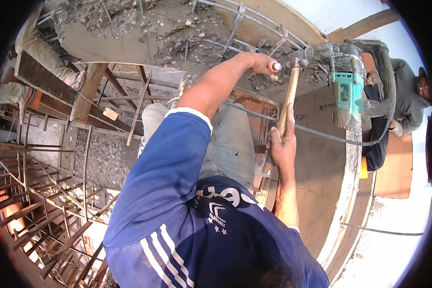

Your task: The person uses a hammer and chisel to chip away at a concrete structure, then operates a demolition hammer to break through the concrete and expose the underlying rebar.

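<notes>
My left hand reaches forward over the broken concrete, its fingers closed round a short round piece with an orange-and-white end. Most of that piece is hidden in the grip, so its kind does not show. In my right hand is the wooden handle of a hammer, slanting away from me. The hammer's metal head is just right of the orange-and-white end; whether they touch I cannot tell. Right beside it is the nose of a teal-and-black demolition hammer.
A person is at the demolition hammer on the right. Its grey cable loops across near my right hand. Steel rebar juts from rough concrete ahead. At left, another person's feet stand by planks above timber scaffolding.
</notes>
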Tool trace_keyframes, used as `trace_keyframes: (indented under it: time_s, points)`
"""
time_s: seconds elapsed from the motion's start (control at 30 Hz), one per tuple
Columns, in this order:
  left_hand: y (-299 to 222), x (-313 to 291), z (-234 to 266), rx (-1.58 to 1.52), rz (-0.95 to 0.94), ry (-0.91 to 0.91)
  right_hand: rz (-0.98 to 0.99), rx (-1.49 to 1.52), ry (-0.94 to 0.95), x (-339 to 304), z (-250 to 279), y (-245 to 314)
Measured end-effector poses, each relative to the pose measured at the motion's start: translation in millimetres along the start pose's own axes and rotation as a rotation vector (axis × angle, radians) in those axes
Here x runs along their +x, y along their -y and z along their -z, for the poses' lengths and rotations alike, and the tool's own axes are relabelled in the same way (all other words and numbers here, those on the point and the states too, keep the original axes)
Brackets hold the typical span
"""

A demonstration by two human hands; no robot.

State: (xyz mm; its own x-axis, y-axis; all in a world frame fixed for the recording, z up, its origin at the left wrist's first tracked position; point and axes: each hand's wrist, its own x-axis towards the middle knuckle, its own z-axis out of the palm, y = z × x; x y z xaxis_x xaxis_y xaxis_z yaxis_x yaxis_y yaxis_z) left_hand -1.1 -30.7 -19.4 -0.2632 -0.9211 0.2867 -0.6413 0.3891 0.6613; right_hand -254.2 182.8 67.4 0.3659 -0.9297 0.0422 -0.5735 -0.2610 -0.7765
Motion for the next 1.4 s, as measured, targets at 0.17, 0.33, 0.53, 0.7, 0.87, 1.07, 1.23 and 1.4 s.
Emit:
trace_keyframes:
  time_s: [0.17,0.33,0.53,0.7,0.87,1.07,1.23,1.4]
  points:
    - [-12.7,-13.2,6.3,-0.09,0.216,0.116,0.222,0.216,-0.125,-30.1,62.2,57.9]
    - [-14.4,-2.6,5.3,-0.15,0.327,0.225,0.898,0.397,-0.261,-63.8,216.0,124.3]
    - [-0.5,-2.6,-5.8,-0.07,0.153,0.137,0.212,0.258,-0.147,-18.0,21.6,4.0]
    - [21.2,-6.9,-10.4,-0.012,0.048,0.116,0.099,0.215,0.11,-42.5,22.3,35.9]
    - [-15.5,-3.7,5.6,0.003,0.156,0.158,0.828,0.413,-0.366,-49.8,132.4,120.7]
    - [2.5,-3.4,1.6,0.001,0.092,0.111,0.794,0.401,-0.468,-16.6,51.8,40.3]
    - [2.8,-12.8,-8.5,0.006,0.114,0.094,-0.033,0.282,0.094,-21.6,20.8,7.9]
    - [-13.1,-2.7,-2.0,0.063,0.206,0.104,0.585,0.264,-0.311,-43.5,114.8,93.0]
